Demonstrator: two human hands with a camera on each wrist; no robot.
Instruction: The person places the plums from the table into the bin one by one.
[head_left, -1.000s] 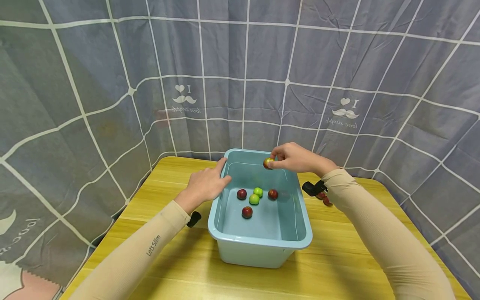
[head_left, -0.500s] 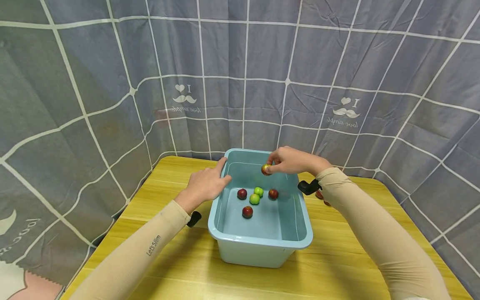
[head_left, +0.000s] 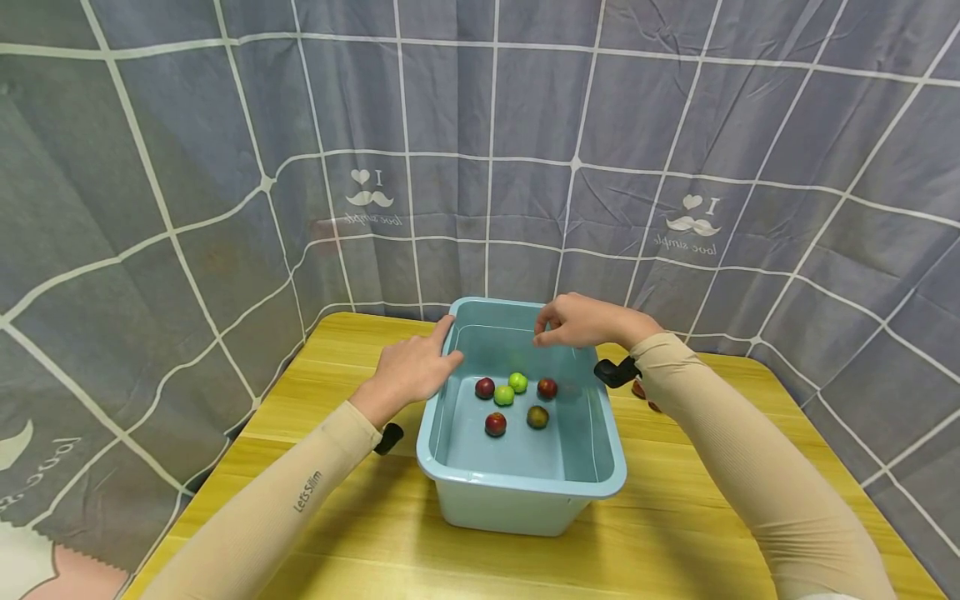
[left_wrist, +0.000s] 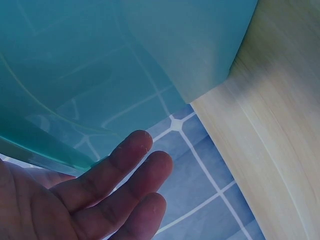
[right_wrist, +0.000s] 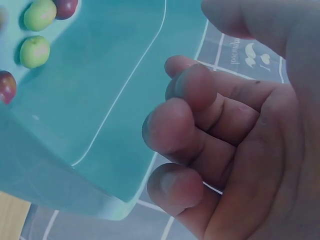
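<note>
A light-blue plastic tub (head_left: 519, 483) stands on the table. Inside it lie dark red plums, such as the red plum (head_left: 495, 424), two green plums (head_left: 504, 395), and a brownish-green plum (head_left: 537, 417). My left hand (head_left: 414, 367) rests on the tub's left rim, its index finger along the edge; in the left wrist view several fingers (left_wrist: 137, 182) hang loosely outside the tub wall. Over the tub's right side hovers my right hand (head_left: 583, 321), holding nothing. The right wrist view shows its fingers loosely bent, with thumb and fingertips apart.
More red fruit (head_left: 638, 389) lies on the wooden table (head_left: 360, 517) right of the tub, partly hidden by the right wrist's black camera mount (head_left: 617, 372). A grey curtain (head_left: 525, 192) with white grid lines surrounds the table's back and sides.
My right hand lowered a little into the tub and let go of the brownish-green plum, which now lies on the tub floor. One green plum shifted slightly left. The left hand stayed put.
</note>
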